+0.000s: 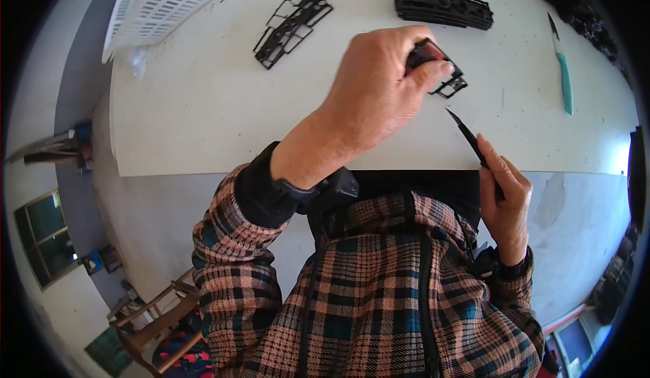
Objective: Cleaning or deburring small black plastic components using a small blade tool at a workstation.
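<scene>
Pale left-hand wall fitted with a multi-pane window. Brown wooden chair stands at lower left. White worktop shows strong, bright glare near its right end.

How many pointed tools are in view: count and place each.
2: a black pointed tool in the right hand, and a teal-handled knife lying toward the table's right side.

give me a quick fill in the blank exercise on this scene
The hand holding the small black frame is the ____ one.
The right hand holds a pointed tool coloured ____.
The turquoise-handled knife lies to the tool's ____.
The perforated basket is coloured ____.

Missing words: left; black; right; white
</scene>
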Demonstrator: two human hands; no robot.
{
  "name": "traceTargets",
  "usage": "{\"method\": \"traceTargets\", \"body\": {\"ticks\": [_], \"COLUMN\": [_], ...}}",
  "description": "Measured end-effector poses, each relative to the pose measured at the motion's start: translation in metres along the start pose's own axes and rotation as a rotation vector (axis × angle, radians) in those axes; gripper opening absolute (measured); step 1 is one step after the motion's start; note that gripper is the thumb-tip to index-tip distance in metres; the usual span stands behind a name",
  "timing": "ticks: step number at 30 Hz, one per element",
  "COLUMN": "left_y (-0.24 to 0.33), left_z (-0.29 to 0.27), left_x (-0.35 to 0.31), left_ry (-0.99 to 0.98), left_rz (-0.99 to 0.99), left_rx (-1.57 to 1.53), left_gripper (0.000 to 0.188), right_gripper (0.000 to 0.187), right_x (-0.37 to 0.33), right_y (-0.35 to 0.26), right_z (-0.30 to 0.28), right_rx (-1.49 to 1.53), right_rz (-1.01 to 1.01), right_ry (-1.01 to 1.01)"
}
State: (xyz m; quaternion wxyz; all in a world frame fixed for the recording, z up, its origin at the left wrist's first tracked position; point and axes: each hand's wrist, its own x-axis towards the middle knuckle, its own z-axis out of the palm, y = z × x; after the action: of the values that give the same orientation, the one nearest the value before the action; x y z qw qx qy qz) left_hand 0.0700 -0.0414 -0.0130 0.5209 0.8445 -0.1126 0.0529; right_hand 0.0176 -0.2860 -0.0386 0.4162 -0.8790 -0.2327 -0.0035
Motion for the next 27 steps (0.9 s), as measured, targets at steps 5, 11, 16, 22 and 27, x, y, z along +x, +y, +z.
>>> {"method": "traceTargets", "body": {"ticks": [5, 11, 16, 22, 27], "left_y": [0.022, 0.022, 0.023, 0.03, 0.034], "left_z": [0.002, 0.0, 0.0, 0.003, 0.004], "left_x": [0.006, 0.006, 0.011, 0.015, 0.015], "left_ry": [-0.029, -0.052, -0.066, -0.059, -0.06], "left_rz": [0.051, -0.152, -0.225, -0.254, -0.251], "left_rx": [-0.026, -0.051, -0.033, 0.019, 0.051], "left_gripper": [0.013, 0.017, 0.021, 0.022, 0.022], "right_gripper": [0.043, 0.043, 0.044, 0.042, 0.04], "right_x": [-0.004, -0.001, 0.003, 0.013, 0.019], "right_y": [0.002, 0.001, 0.004, 0.01, 0.011], "right_z": [-0.011, -0.023, -0.03, -0.037, -0.03], "right_rx": [0.009, 0.039, 0.04, 0.004, -0.084], "right_rz": [0.027, 0.055, 0.009, -0.027, -0.065], "right_ry": [-0.031, -0.059, -0.073, -0.097, -0.114]}}
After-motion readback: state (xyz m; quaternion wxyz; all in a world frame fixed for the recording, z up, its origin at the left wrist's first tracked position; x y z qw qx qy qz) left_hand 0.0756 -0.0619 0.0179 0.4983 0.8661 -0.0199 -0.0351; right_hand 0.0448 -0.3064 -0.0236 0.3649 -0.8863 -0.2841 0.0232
